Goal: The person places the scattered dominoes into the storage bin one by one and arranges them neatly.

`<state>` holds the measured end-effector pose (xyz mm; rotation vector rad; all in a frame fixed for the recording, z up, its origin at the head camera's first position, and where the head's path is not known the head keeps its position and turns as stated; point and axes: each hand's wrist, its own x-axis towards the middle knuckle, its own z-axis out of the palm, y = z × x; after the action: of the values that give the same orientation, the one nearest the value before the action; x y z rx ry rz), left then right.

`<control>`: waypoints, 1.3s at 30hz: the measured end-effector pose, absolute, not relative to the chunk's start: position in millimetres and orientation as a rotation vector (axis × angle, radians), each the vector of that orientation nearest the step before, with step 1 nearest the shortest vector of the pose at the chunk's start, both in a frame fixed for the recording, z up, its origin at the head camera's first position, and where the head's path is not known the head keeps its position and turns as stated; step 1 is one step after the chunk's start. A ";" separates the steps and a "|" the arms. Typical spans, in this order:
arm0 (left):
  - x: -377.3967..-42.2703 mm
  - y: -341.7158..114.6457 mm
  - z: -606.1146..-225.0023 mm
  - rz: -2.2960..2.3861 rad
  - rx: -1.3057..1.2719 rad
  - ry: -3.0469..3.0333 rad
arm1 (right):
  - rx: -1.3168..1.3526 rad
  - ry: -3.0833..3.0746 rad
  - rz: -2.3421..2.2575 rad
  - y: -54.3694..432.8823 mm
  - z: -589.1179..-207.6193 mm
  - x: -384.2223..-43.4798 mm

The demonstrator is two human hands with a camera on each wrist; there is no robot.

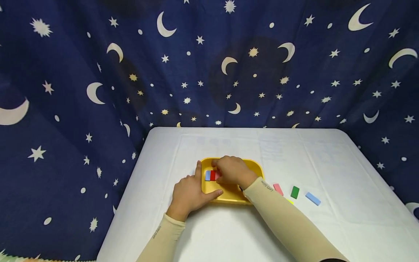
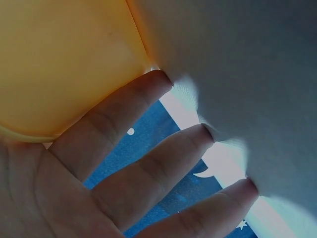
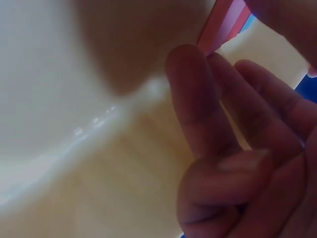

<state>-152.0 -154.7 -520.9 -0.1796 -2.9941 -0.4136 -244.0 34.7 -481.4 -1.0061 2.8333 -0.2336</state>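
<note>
A yellow tray (image 1: pixel 229 196) lies on the white-covered table. Inside it, a light blue block (image 1: pixel 207 175), a red block (image 1: pixel 212 175) and a pink block (image 1: pixel 218 175) stand side by side in a row near the left end. My right hand (image 1: pixel 234 171) reaches into the tray and pinches the pink block between thumb and fingers; the right wrist view shows the block's edge at the fingertips. My left hand (image 1: pixel 191 193) rests against the tray's left end, index finger along its side and thumb over the near rim. Its fingers look straight in the left wrist view.
Right of the tray lie a loose pink block (image 1: pixel 278 189), a green block (image 1: pixel 295 192) and a light blue block (image 1: pixel 313 198). A yellow block (image 1: pixel 290 201) is mostly hidden behind the right sleeve (image 1: pixel 288 225). A dark blue curtain (image 1: pixel 203 72) hangs behind the table.
</note>
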 end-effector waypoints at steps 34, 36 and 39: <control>-146.6 -152.5 -516.9 -0.456 -0.173 -3.009 | -1.109 3.269 -0.564 126.3 -424.8 -160.0; -145.5 -151.3 -516.7 -0.465 -0.180 -3.012 | -1.108 3.319 -0.621 141.4 -429.9 -154.0; -144.1 -152.0 -516.8 -0.467 -0.176 -3.002 | -1.119 3.385 -0.690 161.4 -440.8 -149.2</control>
<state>-144.1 -152.0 -516.8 -0.1764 -3.0024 -0.4666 -149.2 161.4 -440.8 -1.1190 3.3846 -0.6903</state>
